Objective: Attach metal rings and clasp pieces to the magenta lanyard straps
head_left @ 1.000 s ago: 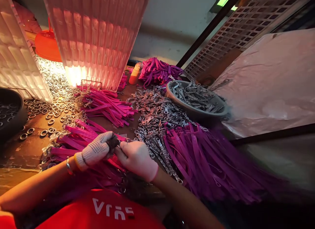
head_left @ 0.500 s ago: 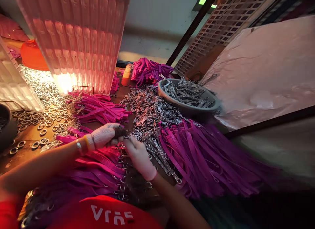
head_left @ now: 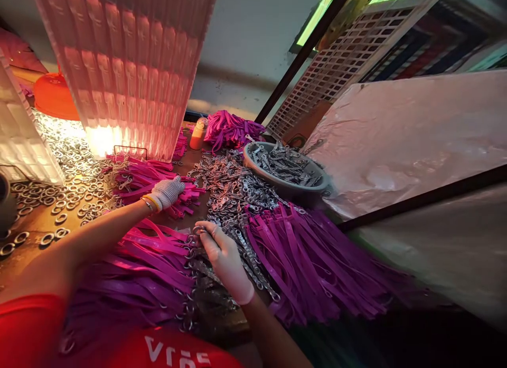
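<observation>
Pink straps (head_left: 158, 180) lie fanned under the left hand (head_left: 168, 191), long axes running rightward; its gloved fingers curl down onto them. Right hand (head_left: 222, 254), nearer the body, pinches a metal ring (head_left: 197, 229) beside the clasp pile (head_left: 233, 191).

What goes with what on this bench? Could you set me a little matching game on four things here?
Things:
1. bowl
2. bottle
3. left hand
4. loose rings

Places or states:
a. scattered at the far left of the bench
b. reaching onto a pile of pink straps
c. full of metal clips
d. upright beside the lit panel

Pairs: 1-c, 2-d, 3-b, 4-a
</observation>
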The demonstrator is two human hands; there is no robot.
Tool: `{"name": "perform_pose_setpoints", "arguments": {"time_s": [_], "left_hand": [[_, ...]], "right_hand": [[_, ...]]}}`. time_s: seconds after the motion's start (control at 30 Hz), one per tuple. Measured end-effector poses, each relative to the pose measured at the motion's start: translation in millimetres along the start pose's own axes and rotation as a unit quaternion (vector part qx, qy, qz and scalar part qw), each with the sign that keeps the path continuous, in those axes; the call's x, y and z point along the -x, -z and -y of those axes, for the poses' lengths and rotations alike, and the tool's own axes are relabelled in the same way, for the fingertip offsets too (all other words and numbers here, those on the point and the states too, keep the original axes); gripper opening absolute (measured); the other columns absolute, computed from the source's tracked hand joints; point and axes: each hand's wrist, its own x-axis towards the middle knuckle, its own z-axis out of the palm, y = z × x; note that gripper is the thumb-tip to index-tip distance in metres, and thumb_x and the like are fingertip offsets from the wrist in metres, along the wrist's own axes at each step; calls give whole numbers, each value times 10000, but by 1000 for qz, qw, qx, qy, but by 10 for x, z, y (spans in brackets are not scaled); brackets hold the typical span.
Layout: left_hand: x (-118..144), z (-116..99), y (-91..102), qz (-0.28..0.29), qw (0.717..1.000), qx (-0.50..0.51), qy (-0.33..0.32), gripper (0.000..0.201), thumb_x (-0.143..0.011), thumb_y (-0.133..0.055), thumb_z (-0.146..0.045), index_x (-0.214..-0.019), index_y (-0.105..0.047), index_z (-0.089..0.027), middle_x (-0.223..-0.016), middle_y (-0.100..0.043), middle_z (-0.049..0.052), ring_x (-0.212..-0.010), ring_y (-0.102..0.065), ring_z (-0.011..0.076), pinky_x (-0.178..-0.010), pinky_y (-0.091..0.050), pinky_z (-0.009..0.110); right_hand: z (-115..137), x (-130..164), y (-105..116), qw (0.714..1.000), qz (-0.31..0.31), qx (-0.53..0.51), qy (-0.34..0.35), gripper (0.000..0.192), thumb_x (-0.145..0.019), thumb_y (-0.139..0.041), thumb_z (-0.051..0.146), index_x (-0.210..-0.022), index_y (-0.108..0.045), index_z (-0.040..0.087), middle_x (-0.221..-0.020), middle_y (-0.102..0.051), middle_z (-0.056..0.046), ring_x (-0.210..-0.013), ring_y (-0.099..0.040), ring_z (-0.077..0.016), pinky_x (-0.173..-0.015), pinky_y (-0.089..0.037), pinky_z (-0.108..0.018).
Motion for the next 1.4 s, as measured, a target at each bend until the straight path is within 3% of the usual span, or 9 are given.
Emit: {"name": "perform_pose_setpoints", "arguments": {"time_s": [0.17, 0.27, 0.43, 0.7, 0.8, 0.93, 1.07, 1.23, 1.4], "left_hand": [[579, -232, 120, 8, 1000, 23, -14, 94, -821, -596, -221, -796, -650, -149, -687, -584, 22, -612, -502, 135, -550, -384, 222], [1040, -395, 133, 53, 987, 147, 49, 150, -857, -562, -300, -795, -611, -172, -526, -489, -23, -412, -383, 101, -411, -296, 221], [1520, -492, 35, 28, 968, 229, 103, 216, -846, -558, -341, -696, -516, -191, -488, -428, -39, -367, -346, 82, -371, -244, 210], [1742, -149, -271, 84, 988, 126, 5, 104, -747, -603, -240, -689, -587, -155, -652, -577, -2, -643, -482, 131, -569, -398, 222], [1806, -118, -297, 75, 982, 167, 51, 132, -807, -554, -263, -742, -585, -153, -620, -544, -13, -577, -447, 116, -519, -354, 221], [1861, -114, -326, 10, 985, 155, 75, 258, -893, -531, -372, -782, -597, -149, -597, -528, -24, -542, -427, 108, -520, -327, 226], [1891, -13, -406, -19, 997, 63, 25, 296, -907, -520, -354, -734, -618, -135, -716, -631, 24, -671, -516, 144, -623, -372, 251], [1927, 34, -424, 13, 1000, 28, 8, 225, -899, -480, -234, -763, -634, -142, -773, -683, 39, -726, -573, 167, -662, -399, 258], [1840, -98, -220, 71, 997, -9, -16, 179, -831, -503, -138, -776, -671, -165, -775, -695, 23, -718, -597, 169, -673, -417, 254]], "right_hand": [[49, -196, -112, 999, -29, 15, 28, 280, -971, -482, 326, -1143, -680, 230, -1057, -744, -33, -910, -678, -185, -842, -534, -290], [67, -270, -200, 993, -21, 89, 73, 278, -980, -493, 302, -1171, -685, 239, -1050, -766, -37, -920, -701, -196, -851, -521, -298], [49, -239, -291, 959, 26, 233, 158, 303, -993, -492, 231, -1235, -670, 192, -1100, -766, -96, -952, -723, -231, -833, -512, -308], [-68, -31, -377, 889, 54, 396, 222, 261, -1008, -471, 209, -1144, -688, 161, -845, -732, -85, -727, -686, -207, -655, -448, -285], [-16, -13, -347, 907, 71, 366, 196, 276, -1009, -469, 203, -1218, -645, 160, -987, -750, -96, -853, -709, -213, -735, -469, -286], [140, -56, -263, 919, 168, 342, 103, 470, -953, -614, 314, -1390, -511, 176, -1047, -767, -62, -926, -725, -220, -736, -461, -270], [179, -85, -294, 878, 224, 419, 51, 246, -963, -588, 367, -1121, -645, 187, -900, -774, -56, -838, -738, -233, -653, -404, -275], [163, -40, -404, 811, 261, 515, 93, 217, -949, -536, 312, -983, -641, 124, -808, -749, -132, -780, -732, -273, -608, -383, -294], [201, -61, -340, 805, 275, 512, 120, 316, -981, -500, 421, -990, -634, 135, -773, -735, -115, -718, -719, -258, -569, -366, -283]]}}
